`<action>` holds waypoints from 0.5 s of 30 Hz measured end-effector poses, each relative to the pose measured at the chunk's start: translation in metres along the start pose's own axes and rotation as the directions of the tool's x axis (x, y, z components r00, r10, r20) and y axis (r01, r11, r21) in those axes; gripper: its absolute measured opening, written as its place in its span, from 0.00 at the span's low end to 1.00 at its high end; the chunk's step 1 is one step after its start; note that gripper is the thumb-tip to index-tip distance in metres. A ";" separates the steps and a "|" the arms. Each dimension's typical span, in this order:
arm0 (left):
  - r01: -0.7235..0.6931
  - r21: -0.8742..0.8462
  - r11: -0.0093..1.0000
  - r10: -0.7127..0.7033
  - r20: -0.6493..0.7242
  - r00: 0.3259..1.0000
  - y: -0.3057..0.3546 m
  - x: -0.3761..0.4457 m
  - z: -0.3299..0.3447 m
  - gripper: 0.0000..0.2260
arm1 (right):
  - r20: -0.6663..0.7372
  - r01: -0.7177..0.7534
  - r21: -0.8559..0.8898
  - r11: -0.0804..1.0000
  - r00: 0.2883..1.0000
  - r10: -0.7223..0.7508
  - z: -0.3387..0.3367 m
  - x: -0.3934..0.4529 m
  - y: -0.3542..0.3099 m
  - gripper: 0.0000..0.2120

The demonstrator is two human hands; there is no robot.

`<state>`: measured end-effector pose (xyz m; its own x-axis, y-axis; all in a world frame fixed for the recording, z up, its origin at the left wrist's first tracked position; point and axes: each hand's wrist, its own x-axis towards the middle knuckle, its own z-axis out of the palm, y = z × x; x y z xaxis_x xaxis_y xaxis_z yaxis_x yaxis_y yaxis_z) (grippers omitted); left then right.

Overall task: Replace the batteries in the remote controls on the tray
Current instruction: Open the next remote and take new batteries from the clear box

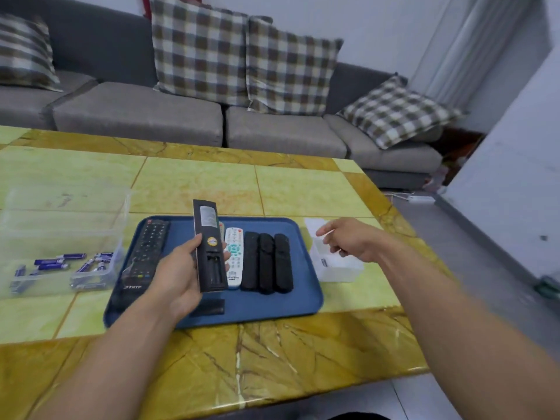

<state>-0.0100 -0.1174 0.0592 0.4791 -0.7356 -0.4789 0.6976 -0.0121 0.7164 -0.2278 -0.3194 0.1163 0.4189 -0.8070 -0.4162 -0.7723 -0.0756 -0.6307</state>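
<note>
My left hand (pixel 177 275) grips a long black remote (pixel 209 237) back side up above the blue tray (pixel 303 298); its battery bay is open and looks empty. The detached black cover (pixel 209 307) lies on the tray below it. On the tray also lie a large black remote (pixel 145 253), a white remote (pixel 235 256) and three black remotes (pixel 266 262). My right hand (pixel 348 239) hovers over a small clear box (pixel 336 265) to the right of the tray, fingers loosely curled, holding nothing that I can see.
A clear plastic container (pixel 63 237) with several blue batteries (pixel 60 263) stands left of the tray. The marble-pattern table (pixel 272 374) ends close to me and on the right. A grey sofa (pixel 136 116) with plaid cushions is behind it.
</note>
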 end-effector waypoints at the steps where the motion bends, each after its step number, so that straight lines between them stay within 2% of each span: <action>1: -0.004 0.007 1.000 0.004 0.006 1.000 -0.002 0.001 0.001 0.17 | 0.002 -0.036 -0.162 0.986 0.999 0.037 -0.004 0.008 0.008 0.17; 3: -0.009 0.013 1.000 0.009 0.011 1.000 -0.003 0.001 0.004 0.16 | -0.003 -0.049 -0.347 0.936 0.999 0.051 -0.008 0.020 0.020 0.18; 7: -0.048 0.026 0.999 0.049 -0.022 0.999 -0.002 0.004 0.004 0.10 | -0.054 -0.050 -0.510 0.859 0.998 0.026 0.003 0.036 0.029 0.16; 10: -0.067 0.034 0.997 0.069 -0.060 0.996 0.001 0.004 0.002 0.11 | -0.107 -0.077 -0.747 0.660 0.994 -0.006 0.017 0.048 0.033 0.15; 15: -0.084 0.070 0.994 0.091 -0.095 0.991 0.006 0.002 -0.003 0.09 | -0.092 -0.083 -0.807 0.584 0.996 0.013 0.028 0.061 0.039 0.12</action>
<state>-0.0035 -0.1171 0.0614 0.5885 -0.6662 -0.4580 0.6158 0.0024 0.7879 -0.2193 -0.3548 0.0482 0.3628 -0.8585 -0.3623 -0.8714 -0.4503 0.1944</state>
